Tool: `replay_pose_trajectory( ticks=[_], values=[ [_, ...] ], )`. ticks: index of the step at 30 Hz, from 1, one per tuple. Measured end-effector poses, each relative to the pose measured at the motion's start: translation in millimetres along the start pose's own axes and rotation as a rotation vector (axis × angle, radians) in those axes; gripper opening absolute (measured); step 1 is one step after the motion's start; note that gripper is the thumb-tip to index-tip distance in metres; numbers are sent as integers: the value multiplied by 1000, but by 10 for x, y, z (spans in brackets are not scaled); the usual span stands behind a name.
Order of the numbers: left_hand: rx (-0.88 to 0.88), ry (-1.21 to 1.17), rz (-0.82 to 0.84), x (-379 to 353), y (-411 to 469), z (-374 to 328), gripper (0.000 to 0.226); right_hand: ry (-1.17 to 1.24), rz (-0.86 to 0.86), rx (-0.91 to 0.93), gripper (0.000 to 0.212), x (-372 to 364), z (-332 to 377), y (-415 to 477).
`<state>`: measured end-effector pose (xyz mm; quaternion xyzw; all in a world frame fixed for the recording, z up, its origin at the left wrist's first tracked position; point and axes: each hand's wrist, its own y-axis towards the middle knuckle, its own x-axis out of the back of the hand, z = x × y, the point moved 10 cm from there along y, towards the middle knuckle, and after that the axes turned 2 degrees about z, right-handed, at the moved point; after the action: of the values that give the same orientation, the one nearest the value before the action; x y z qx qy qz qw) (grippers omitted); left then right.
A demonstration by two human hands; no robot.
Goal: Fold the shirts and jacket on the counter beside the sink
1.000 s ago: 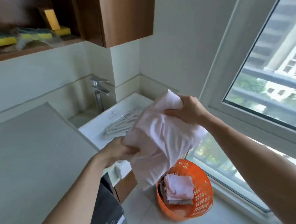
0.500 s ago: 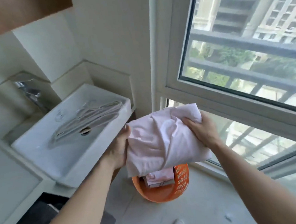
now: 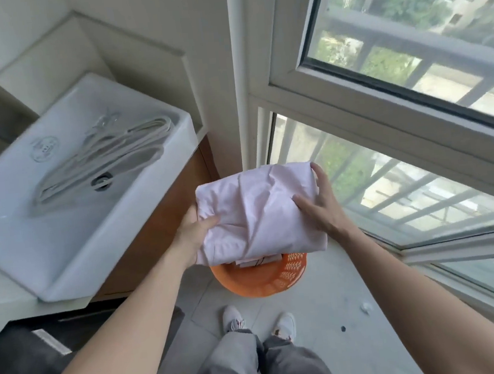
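A folded pale pink shirt (image 3: 257,213) hangs in the air between both hands, right above an orange plastic basket (image 3: 266,278) on the floor. My left hand (image 3: 194,231) grips its left edge, thumb on top and fingers underneath. My right hand (image 3: 320,207) holds the right side, fingers spread over the top and round the far edge. Another folded pinkish garment (image 3: 259,260) peeks out inside the basket, mostly hidden by the shirt.
A white sink (image 3: 72,233) with several pale hangers (image 3: 106,152) in its bowl stands to the left on a wooden cabinet (image 3: 153,226). Large windows (image 3: 412,95) fill the right side. My shoes (image 3: 259,323) stand on the tiled floor near the basket.
The view has swung right and down, away from the counter. Both hands have carried the folded shirt lower, over the basket, and it now looks flatter and more compact.
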<state>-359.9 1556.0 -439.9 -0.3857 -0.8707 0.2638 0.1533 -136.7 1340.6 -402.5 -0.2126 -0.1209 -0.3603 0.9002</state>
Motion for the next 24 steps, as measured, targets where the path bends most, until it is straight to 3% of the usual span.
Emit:
replay_pose_trajectory(
  ticks=[5,11,18,24],
  values=[
    [-22,42,-56,96,724,606,34,-49,45,19,76,-421,-638,409],
    [46,197,-58,39,1963,1999,41,-203,67,2,58,-1331,-2164,1213],
    [117,347,-110,-273,3633,3846,53,-371,59,-32,63,-2135,-4374,2178],
    [249,482,-202,-328,4525,5066,54,-522,68,-78,72,-2738,-5646,2726]
  ],
)
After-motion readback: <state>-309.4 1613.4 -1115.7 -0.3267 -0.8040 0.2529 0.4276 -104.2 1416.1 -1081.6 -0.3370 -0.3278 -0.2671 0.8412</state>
